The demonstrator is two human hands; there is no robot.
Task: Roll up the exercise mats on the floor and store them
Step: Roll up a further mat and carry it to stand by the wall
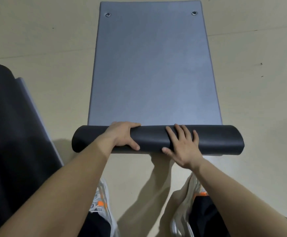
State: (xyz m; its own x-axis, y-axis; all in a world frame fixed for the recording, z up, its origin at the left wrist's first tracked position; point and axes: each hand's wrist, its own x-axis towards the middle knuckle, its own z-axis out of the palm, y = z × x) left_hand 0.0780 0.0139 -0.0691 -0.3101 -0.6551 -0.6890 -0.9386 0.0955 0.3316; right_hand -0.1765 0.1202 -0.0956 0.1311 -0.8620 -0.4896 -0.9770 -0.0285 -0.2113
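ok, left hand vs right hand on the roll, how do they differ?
Grip: the left hand curls round the rolled part of the mat, thumb on the near side; the right hand lies flat on top, fingers straight and spread. Place: the left hand sits left of the roll's middle, the right hand just right of it. Both touch the roll.

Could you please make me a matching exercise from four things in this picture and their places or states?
1 left hand
2 right hand
3 eyelets
4 second mat

A far end of the flat mat
B fingers straight on the roll
C left edge of view
D curled round the roll

Pairs: 1-D, 2-B, 3-A, 4-C
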